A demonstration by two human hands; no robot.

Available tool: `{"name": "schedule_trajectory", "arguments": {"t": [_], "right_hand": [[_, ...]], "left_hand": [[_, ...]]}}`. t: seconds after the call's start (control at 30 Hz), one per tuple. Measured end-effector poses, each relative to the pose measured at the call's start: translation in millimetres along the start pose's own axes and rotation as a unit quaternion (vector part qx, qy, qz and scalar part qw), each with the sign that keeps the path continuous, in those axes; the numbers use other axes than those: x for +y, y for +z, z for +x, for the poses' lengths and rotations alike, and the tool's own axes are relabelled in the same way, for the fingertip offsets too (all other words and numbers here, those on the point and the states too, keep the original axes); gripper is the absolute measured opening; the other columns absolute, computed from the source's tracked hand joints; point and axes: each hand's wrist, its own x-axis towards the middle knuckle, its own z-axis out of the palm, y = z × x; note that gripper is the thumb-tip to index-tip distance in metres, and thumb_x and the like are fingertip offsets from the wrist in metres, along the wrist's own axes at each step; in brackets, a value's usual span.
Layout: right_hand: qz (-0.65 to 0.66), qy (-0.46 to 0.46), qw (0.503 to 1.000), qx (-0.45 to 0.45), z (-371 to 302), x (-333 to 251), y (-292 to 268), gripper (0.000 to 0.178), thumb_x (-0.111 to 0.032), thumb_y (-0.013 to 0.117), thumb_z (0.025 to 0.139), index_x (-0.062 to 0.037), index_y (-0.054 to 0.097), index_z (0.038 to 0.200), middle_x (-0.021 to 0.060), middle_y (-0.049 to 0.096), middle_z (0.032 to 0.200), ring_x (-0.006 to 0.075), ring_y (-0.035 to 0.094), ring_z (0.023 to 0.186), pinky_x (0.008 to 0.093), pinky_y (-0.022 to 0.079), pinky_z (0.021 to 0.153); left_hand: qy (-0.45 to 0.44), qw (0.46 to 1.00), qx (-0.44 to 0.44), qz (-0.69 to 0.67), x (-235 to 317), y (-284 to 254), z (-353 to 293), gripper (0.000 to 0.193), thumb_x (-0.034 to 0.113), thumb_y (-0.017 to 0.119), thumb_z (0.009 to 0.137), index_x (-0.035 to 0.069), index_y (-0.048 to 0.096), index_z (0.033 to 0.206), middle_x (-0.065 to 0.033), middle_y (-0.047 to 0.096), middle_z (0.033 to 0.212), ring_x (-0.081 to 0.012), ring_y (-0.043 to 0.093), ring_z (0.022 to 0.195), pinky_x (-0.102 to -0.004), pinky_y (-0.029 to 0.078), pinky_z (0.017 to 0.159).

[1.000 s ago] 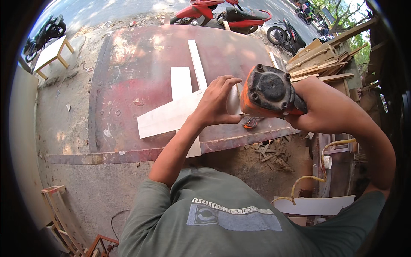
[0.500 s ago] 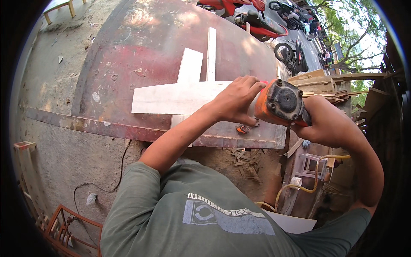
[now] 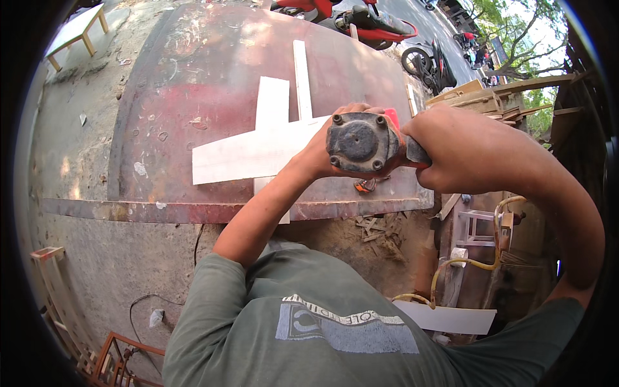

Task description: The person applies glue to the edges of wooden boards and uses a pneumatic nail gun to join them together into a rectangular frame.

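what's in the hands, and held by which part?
Right hand: power tool, by its handle. Left hand: partly hidden behind it, can't tell.

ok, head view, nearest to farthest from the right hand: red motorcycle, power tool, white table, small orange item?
From the right hand:
1. Power tool: gripped in it.
2. Small orange item: on the reddish worktop, to the left.
3. Red motorcycle: beyond the worktop's far edge.
4. White table: far upper left.
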Motion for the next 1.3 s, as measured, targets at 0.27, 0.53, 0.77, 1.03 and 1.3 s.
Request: {"name": "schedule_trajectory", "arguments": {"t": [0.27, 0.53, 0.77, 1.03, 1.3], "right_hand": [[0.087, 0.053, 0.987, 0.126, -48.1, 47.2, 11.0, 0.04, -0.016, 0.071, 0.08, 0.0037, 0.067, 0.114, 0.0259, 0.068, 0.102, 0.0419, 0.067, 0.103, 0.0464, 0.053, 0.091], [0.272, 0.125, 0.936, 0.185, -104.0, 105.4, 58.5, 0.037, -0.012, 0.073, 0.078, 0.005, 0.068, 0.11, 0.0209, 0.069, 0.092, 0.033, 0.067, 0.088, 0.0408, 0.052, 0.086], [0.333, 0.101, 0.891, 0.291, -133.5, 156.7, 136.4, 0.035, -0.009, 0.074, 0.077, 0.0058, 0.068, 0.108, 0.0215, 0.07, 0.092, 0.0321, 0.066, 0.089, 0.0395, 0.05, 0.085], [0.402, 0.144, 0.854, 0.298, -163.4, 207.8, 216.6, 0.042, -0.012, 0.076, 0.078, 0.0046, 0.067, 0.116, 0.0249, 0.07, 0.107, 0.0389, 0.067, 0.106, 0.0419, 0.051, 0.095], [0.502, 0.148, 0.758, 0.388, -202.5, 261.3, 292.1, 0.046, -0.013, 0.078, 0.079, 0.0045, 0.065, 0.119, 0.0197, 0.072, 0.104, 0.0294, 0.071, 0.099, 0.0398, 0.052, 0.093]], "left_hand": [[-0.056, 0.995, -0.052, 0.056, 19.2, -13.9, 8.5, 0.097, 0.043, 0.088, 0.065, 0.006, 0.047, 0.144, -0.0217, 0.053, 0.138, -0.0417, 0.048, 0.133, -0.0521, 0.037, 0.116], [-0.172, 0.949, -0.133, 0.229, 45.3, -15.2, -17.6, 0.132, 0.064, 0.09, 0.059, 0.016, 0.027, 0.164, -0.0214, 0.037, 0.152, -0.0422, 0.036, 0.144, -0.0694, 0.017, 0.121], [-0.156, 0.947, -0.159, 0.233, 38.9, -18.7, -0.3, 0.127, 0.007, 0.089, 0.053, 0.014, 0.028, 0.164, -0.0196, 0.045, 0.145, -0.0412, 0.046, 0.134, -0.0517, 0.04, 0.113], [-0.054, 0.938, -0.224, 0.258, 40.1, 3.9, 74.6, 0.124, 0.006, 0.088, 0.053, 0.015, 0.032, 0.163, -0.0203, 0.049, 0.142, -0.0421, 0.051, 0.129, -0.0514, 0.043, 0.11], [0.089, 0.905, -0.345, 0.231, 62.3, 75.6, 205.6, 0.119, 0.003, 0.081, 0.052, 0.019, 0.038, 0.161, -0.0182, 0.051, 0.141, -0.0397, 0.052, 0.131, -0.0492, 0.042, 0.112]]}}
